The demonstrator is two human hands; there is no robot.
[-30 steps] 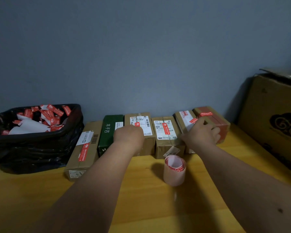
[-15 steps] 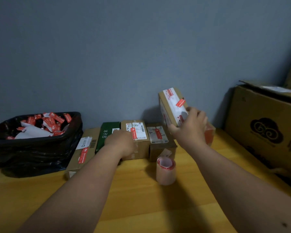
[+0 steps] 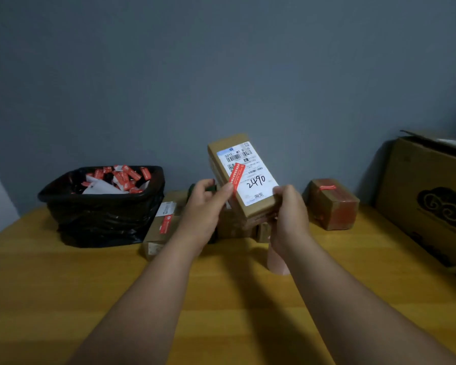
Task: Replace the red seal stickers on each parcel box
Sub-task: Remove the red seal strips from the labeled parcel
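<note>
Above the counter's [image 3: 63, 285] far edge, right hand [image 3: 290, 214] grips the box [image 3: 244, 177] by its lower end, tilted. Left hand [image 3: 208, 204] pinches the red sticker's [image 3: 236, 177] lower end. Risk: sticker tears on a fast peel, leaving residue.

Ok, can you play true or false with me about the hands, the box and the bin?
1. The right hand holds the parcel box up off the table. True.
2. The left hand is pinching the red sticker on that box. True.
3. The black bin is full of green stickers. False: red ones and white paper.
4. The held box has 2490 written on its label. True.
5. The big cardboard carton sits on the left. False: right.
</note>
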